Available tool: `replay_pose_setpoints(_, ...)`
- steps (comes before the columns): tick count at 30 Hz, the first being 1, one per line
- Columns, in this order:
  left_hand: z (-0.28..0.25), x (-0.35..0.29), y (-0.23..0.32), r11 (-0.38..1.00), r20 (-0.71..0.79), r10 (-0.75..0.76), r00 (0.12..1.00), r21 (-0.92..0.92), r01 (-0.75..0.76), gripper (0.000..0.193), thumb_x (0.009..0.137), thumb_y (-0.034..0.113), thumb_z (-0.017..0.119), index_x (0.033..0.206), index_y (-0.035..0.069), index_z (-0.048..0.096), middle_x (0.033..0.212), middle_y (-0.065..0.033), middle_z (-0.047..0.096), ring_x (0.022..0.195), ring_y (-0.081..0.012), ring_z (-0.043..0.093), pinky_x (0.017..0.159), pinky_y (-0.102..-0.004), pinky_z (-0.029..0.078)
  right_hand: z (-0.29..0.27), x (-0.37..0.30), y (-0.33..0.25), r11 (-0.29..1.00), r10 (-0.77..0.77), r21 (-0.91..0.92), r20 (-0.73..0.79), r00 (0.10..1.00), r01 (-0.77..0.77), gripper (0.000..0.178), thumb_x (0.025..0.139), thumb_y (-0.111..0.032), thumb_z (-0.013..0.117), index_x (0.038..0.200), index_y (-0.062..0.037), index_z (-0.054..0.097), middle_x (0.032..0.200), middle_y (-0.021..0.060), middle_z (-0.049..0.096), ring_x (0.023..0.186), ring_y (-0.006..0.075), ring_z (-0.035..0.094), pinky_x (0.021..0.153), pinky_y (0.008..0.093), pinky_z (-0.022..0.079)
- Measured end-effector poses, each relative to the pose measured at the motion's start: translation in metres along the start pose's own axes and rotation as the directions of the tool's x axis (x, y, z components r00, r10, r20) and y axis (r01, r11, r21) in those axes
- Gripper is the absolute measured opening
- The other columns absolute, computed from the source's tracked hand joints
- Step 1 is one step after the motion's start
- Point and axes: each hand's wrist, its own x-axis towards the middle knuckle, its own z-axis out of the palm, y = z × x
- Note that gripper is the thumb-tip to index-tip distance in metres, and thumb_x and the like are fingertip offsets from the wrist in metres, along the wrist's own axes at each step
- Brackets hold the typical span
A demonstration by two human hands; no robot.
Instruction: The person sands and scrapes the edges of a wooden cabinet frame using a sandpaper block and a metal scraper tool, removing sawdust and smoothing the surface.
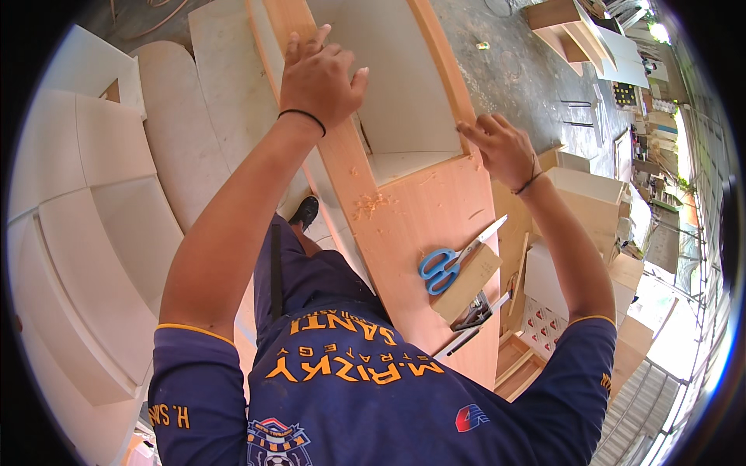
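Note:
A long wood-grain cabinet piece [427,203] lies in front of me, with a rectangular opening showing a pale interior [400,85]. My left hand [322,84] rests on the left strip of its frame, fingers spread and empty. At the opening's right side, my right hand [503,149] has its fingers curled, the tips against the frame's edge strip [444,58]. Whether anything small is pinched there is hidden. Wood shavings [371,205] lie near the opening's lower left corner. Nearer me are scissors with blue handles [439,272] and a small wooden block [468,286].
Metal tools [474,312] lie beside the block. White curved panels [116,202] stand to the left. On the right are cardboard boxes [579,198] and stacked boards. A wooden cabinet part [563,35] sits on the grey floor [505,70] at the far right.

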Motion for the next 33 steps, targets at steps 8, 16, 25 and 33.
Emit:
replay_pose_setpoints(8, -0.001, -0.001, 0.004, 0.999, 0.046, -0.028, 0.999, 0.035, 0.026, 0.033, 0.091, 0.037, 0.055, 0.102, 0.010, 0.072, 0.114, -0.0038, 0.067, 0.138, -0.0219, 0.039, 0.118, -0.0473, 0.019, -0.001, -0.009, -0.006, 0.992, 0.065, 0.107, 0.025, 0.998, -0.067, 0.035, 0.075, 0.005, 0.060, 0.104, -0.0143, 0.063, 0.083, 0.0051, 0.053, 0.080, 0.0252, 0.060, 0.065, 0.0385, 0.052)
replay_pose_setpoints(16, -0.003, -0.002, 0.003, 0.999, 0.055, -0.025, 0.998, 0.041, 0.023, 0.033, 0.091, 0.037, 0.055, 0.100, 0.011, 0.072, 0.113, -0.0036, 0.067, 0.137, -0.0217, 0.039, 0.118, -0.0484, 0.020, -0.001, -0.024, -0.017, 0.989, 0.059, 0.134, 0.040, 0.997, -0.063, 0.031, 0.075, 0.005, 0.059, 0.100, -0.0126, 0.063, 0.081, 0.0058, 0.053, 0.078, 0.0269, 0.059, 0.063, 0.0390, 0.051)
replay_pose_setpoints(25, -0.002, -0.001, 0.003, 0.999, 0.074, -0.026, 0.997, 0.042, 0.023, 0.032, 0.091, 0.037, 0.055, 0.098, 0.010, 0.072, 0.115, -0.0037, 0.067, 0.137, -0.0219, 0.040, 0.117, -0.0481, 0.021, 0.001, -0.031, -0.015, 0.989, 0.053, 0.135, 0.081, 0.995, -0.064, 0.037, 0.076, 0.001, 0.061, 0.108, -0.0183, 0.064, 0.085, 0.0034, 0.055, 0.084, 0.0236, 0.060, 0.063, 0.0382, 0.053)
replay_pose_setpoints(33, -0.002, -0.001, 0.001, 0.999, 0.049, -0.022, 0.999, 0.044, 0.020, 0.033, 0.091, 0.038, 0.055, 0.099, 0.010, 0.072, 0.115, -0.0041, 0.067, 0.137, -0.0220, 0.040, 0.118, -0.0480, 0.021, -0.003, -0.023, -0.017, 0.994, 0.024, 0.107, 0.064, 0.998, -0.031, 0.037, 0.077, 0.002, 0.059, 0.110, -0.0131, 0.063, 0.082, 0.0066, 0.055, 0.078, 0.0266, 0.059, 0.065, 0.0393, 0.051)
